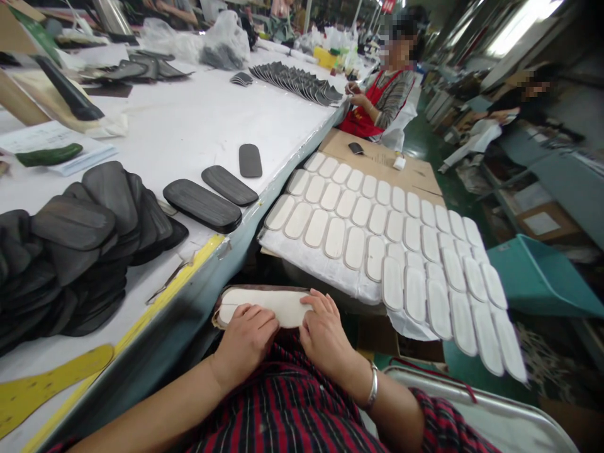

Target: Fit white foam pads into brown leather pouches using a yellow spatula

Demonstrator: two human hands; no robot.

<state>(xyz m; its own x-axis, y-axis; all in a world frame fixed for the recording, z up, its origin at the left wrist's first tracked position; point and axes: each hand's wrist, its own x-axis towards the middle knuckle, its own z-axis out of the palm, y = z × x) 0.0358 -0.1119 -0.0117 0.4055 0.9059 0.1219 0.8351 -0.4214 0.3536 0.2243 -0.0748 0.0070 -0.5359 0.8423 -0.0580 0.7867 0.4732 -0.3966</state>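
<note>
In front of my body lies an oblong piece with a white face and a dark edge [268, 303], and both my hands are on it. My left hand [250, 336] presses curled fingers on its near left part. At the right end, my right hand [325, 324] grips the edge, with its thumb near the corner and fingers over the far side. What lies under the piece is hidden. On the table to the left are stacked dark oblong pieces [202, 204], with a smaller stack [229, 184] and a dark piece [250, 160] behind.
Rows of white oblong pieces [346, 204] cover a board at right. A large heap of dark pieces [75, 226] and a yellow template [56, 384] lie on the white table [155, 126]. A co-worker in a red apron [361, 119] sits beyond; a teal bin [542, 277] stands right.
</note>
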